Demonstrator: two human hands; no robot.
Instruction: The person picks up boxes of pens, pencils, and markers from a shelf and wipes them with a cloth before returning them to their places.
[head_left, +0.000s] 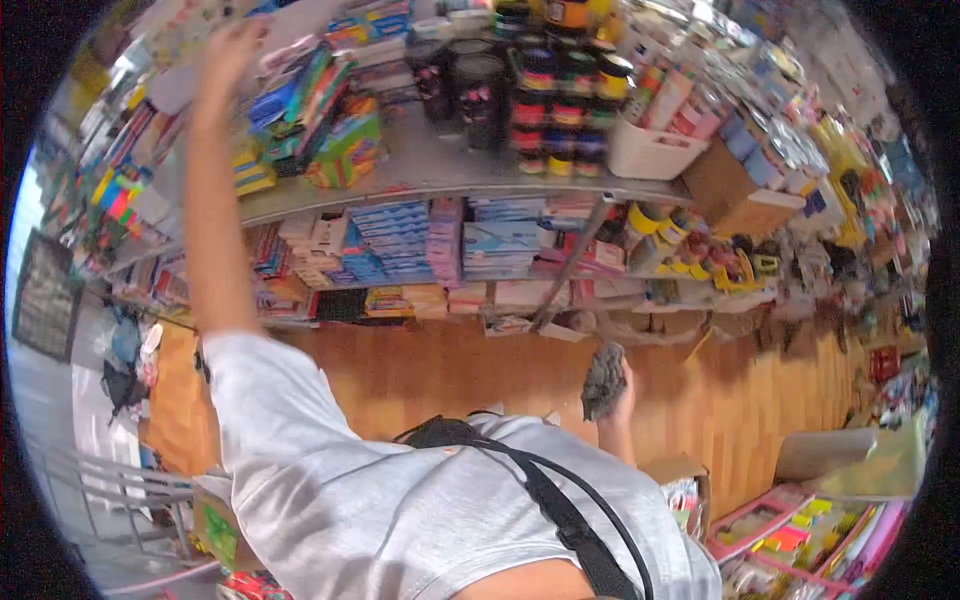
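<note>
My left arm reaches far forward over the upper shelf, and my left hand [232,48] is at the back left, above packets and stationery. Its fingers are blurred, so I cannot make out whether they touch anything. Closest to it on the shelf are a pile of colourful packets [300,105] and a green and orange packet [345,145]. Low beside my body, my right hand [622,398] grips a crumpled dark grey cloth [603,382], which hides most of the fingers.
Black cups [478,85], stacked paint jars [555,110] and a white basket [650,148] stand on the upper shelf [420,170]. Stacked boxes [390,240] fill the shelf below. A cardboard box [735,190] is at right. Pink trays [770,520] and a metal rack [120,490] are near me.
</note>
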